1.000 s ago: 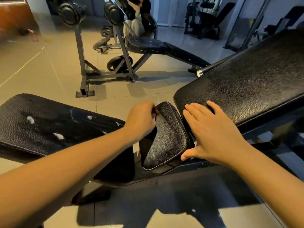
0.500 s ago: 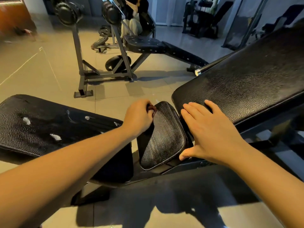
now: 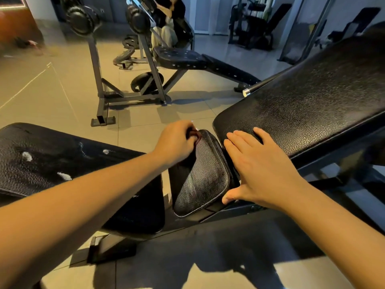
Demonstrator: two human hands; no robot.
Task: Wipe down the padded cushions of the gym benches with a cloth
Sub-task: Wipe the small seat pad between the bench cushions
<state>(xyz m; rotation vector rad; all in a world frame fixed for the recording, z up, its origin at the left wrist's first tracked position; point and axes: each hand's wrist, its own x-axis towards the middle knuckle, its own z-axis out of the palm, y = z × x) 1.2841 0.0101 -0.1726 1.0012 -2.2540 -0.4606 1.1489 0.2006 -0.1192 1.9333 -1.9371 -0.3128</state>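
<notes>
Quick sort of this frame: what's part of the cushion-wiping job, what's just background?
Job:
- small black textured seat pad
- long black inclined back cushion
- black cushion with white scuffs
- left hand, closed at the pad's far end
- right hand, flat on the back cushion

Background:
- grey-framed weight bench
- dark machines
- tiled floor

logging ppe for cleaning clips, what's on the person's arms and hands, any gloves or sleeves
Nothing visible. The left hand and right hand are bare, with no gloves, rings or watch showing. Both forearms are uncovered up to the picture's edge, so no sleeves are in view.
</notes>
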